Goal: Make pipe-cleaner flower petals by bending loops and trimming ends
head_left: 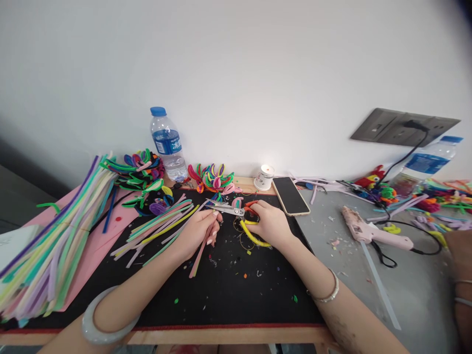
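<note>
My left hand [202, 230] is closed round a few pipe cleaners [197, 264], pink and green, whose ends hang down over the black mat [228, 300]. In my right hand [268, 222] are scissors [232, 210] with orange handles. Their blades are apart and point left, close to the fingertips of my left hand. A yellow pipe cleaner [258, 241] curves below my right fingers; whether they hold it too, I cannot tell. Loose pastel pipe cleaners [158, 226] lie on the mat left of my left hand.
A large pipe-cleaner bundle [79, 236] lies at the left. Behind stand a water bottle [167, 145], coloured loops [212, 178] and a paper cup [263, 177]. A phone [291, 195] and a corded glue gun [372, 231] lie rightward. Another person's arm [460, 255] shows at the right edge.
</note>
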A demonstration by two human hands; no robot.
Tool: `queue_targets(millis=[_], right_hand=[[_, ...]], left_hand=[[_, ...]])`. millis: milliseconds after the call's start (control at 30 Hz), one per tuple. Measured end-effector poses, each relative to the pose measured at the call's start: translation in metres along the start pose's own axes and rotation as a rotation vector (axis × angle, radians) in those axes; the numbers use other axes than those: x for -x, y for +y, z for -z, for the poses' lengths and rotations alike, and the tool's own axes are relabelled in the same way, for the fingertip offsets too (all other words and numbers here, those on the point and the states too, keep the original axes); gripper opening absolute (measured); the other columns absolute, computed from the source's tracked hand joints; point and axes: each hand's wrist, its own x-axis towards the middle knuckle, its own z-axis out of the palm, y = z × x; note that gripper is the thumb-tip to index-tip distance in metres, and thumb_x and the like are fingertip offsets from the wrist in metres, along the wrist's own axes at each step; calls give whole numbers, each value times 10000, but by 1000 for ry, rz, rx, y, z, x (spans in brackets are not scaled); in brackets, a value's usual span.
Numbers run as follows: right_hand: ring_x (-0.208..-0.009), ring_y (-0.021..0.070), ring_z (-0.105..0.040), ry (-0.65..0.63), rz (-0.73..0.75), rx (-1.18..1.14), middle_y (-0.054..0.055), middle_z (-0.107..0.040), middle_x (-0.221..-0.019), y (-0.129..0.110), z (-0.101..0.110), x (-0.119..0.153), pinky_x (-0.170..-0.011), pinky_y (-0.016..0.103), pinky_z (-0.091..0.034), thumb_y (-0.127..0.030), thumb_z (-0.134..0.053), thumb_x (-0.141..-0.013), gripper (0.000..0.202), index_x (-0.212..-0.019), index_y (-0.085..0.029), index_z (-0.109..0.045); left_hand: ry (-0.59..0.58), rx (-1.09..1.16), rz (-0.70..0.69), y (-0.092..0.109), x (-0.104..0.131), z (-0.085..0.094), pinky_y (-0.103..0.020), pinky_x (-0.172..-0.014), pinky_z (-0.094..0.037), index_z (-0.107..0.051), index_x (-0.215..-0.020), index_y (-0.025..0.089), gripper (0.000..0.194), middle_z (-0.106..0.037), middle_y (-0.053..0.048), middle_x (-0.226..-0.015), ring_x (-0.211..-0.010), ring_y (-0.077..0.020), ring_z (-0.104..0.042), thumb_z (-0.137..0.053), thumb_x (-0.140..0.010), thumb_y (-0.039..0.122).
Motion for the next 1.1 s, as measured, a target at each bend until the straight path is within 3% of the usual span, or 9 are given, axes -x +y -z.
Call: queue_targets(millis=[367, 633, 733, 933, 1100], right_hand=[[-659, 130, -548, 0, 21, 69, 12, -584, -769, 0, 3, -1, -522, 237, -279, -418, -591, -710, 230, -712, -188, -572], [-648, 139, -562, 4, -28, 75, 9, -605, -740, 0, 4, -1, -500, 247, -245, -386, -550, -737, 190, -741, -200, -586], [-696, 158, -580, 24, -102, 60, 14, -622, -771, 3, 5, -2, -521, 245, -284, -380, -549, -746, 184, -797, -209, -592], [-716, 196, -589, 24, -395, 93, 68, -612, -817, 21, 1, -5, -553, 263, -341, -411, -513, -784, 233, -765, -185, -570], [-779, 217, -580, 11, -428, 65, 101, -566, -887, 31, -6, -6, -625, 290, -406, -362, -559, -766, 214, -812, -153, -568]], left_hand=[[-48, 63, 16, -2, -1, 3, -181, -386, -319, -500, -743, 168, 205, -410, 83, -453, -308, -38, -298, -501, -806, 363], [-66, 73, 22, -1, -1, 3, -174, -386, -331, -490, -735, 169, 197, -408, 84, -454, -310, -33, -304, -488, -828, 343], [-61, 70, 15, 0, 0, 2, -171, -389, -335, -488, -740, 165, 207, -413, 80, -465, -317, -31, -313, -475, -841, 345], [-54, 37, -5, 2, 1, 1, -188, -420, -376, -493, -774, 162, 234, -420, 67, -516, -358, -39, -347, -473, -843, 385], [-77, -7, 13, 5, 3, -2, -171, -428, -348, -497, -838, 165, 236, -341, 85, -555, -379, -20, -250, -457, -854, 397]])
